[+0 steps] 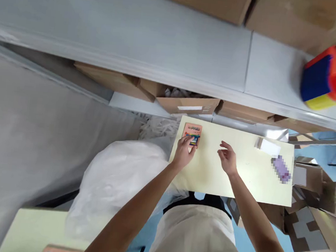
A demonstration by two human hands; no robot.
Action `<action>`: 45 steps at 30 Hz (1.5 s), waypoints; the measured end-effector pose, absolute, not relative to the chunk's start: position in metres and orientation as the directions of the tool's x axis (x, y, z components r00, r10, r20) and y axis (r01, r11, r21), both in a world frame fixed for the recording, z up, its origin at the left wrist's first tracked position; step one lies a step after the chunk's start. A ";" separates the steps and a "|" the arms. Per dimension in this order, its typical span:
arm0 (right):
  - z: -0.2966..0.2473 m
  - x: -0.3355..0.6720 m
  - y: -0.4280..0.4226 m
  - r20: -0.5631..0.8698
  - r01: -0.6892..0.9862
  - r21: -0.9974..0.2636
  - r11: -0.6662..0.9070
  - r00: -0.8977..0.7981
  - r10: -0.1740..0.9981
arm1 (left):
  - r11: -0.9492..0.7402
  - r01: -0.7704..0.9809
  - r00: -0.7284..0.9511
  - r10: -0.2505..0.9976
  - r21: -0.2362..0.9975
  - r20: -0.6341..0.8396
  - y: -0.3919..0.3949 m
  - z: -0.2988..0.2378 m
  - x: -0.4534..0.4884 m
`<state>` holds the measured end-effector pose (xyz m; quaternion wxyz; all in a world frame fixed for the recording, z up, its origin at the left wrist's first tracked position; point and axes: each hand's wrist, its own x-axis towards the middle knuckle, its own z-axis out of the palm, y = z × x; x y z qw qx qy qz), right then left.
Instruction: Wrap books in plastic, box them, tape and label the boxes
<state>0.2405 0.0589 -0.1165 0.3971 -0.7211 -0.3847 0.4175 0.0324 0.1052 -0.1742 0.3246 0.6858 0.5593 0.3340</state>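
My left hand [184,152] is at the left end of a pale yellow table [207,173], its fingers and thumb over the lower part of a flat orange-pink box [193,128]. Dark lettering and a colourful picture are printed on the box's face; the hand covers its lower left corner. To the right, my right hand [227,158] hovers above the tabletop with nothing in it, fingers loosely bent and apart. Further right on the table lie a white box or card [269,147] and a blurred-out purple object [281,168].
A grey shelf [134,39] crosses above the table, bearing cardboard boxes and a red, blue and yellow container [322,79]. Below it stands an open carton [188,105]. A large white plastic bag [121,181] bulges at left. Cardboard boxes [309,230] are piled at right.
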 end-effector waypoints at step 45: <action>-0.197 0.503 -0.134 -0.330 0.138 -0.887 -0.440 0.476 0.815 | 0.509 0.067 0.392 0.778 0.858 -0.491 -0.061 -0.169 0.347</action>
